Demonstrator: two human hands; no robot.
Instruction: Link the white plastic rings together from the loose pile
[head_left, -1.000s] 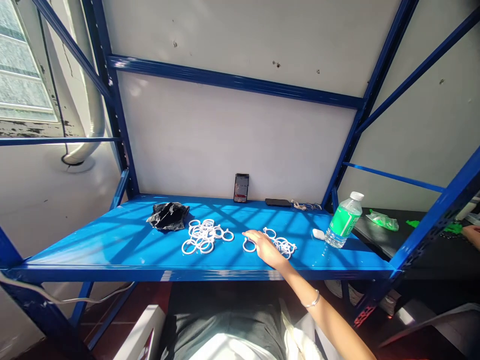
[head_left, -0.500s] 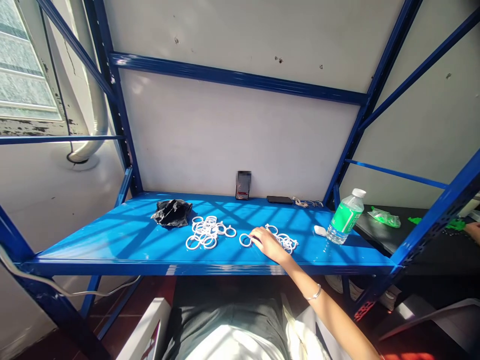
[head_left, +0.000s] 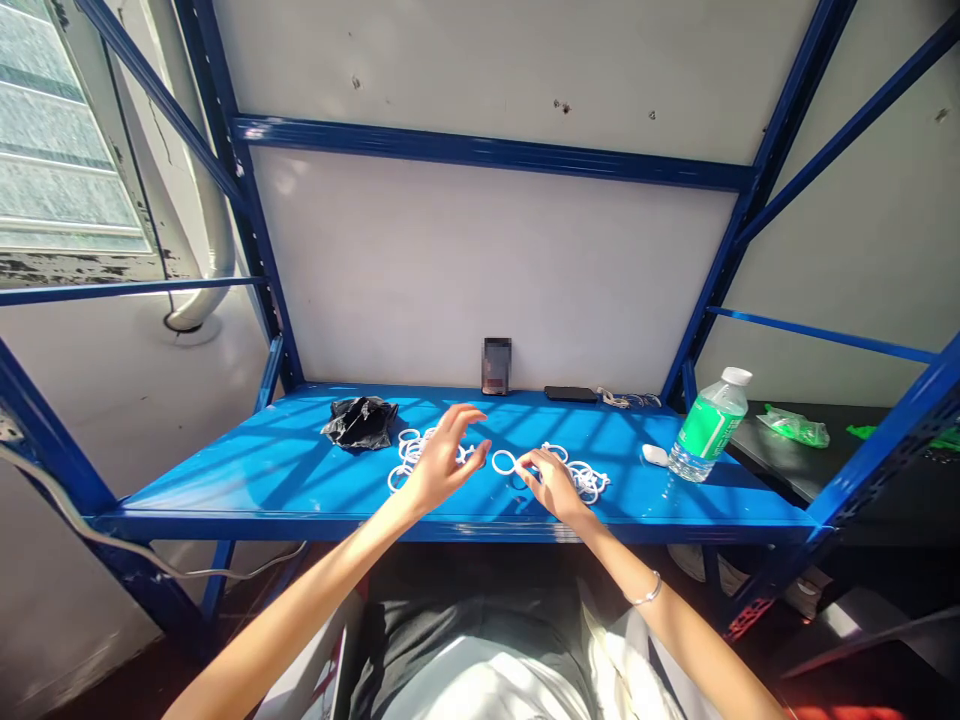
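Right hand (head_left: 553,484) pinches a white ring (head_left: 493,462) by its edge, seemingly keeping its opening clear, between left pile (head_left: 406,461) and right pile (head_left: 590,482). Left hand (head_left: 444,462) hovers nearby, fingers spread, holding nothing.

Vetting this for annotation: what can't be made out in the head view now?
Head view, all items:
Left ring pile: partly behind the left hand; count unclear.
Right ring pile: partly behind the right hand.
Single white ring: exact fingertip grip too small to make out.
Upright phone: screen blurred.
Green bottle label: lettering too small.
Black plastic: folds hide anything inside.
Forearms: cut off by bottom edge.
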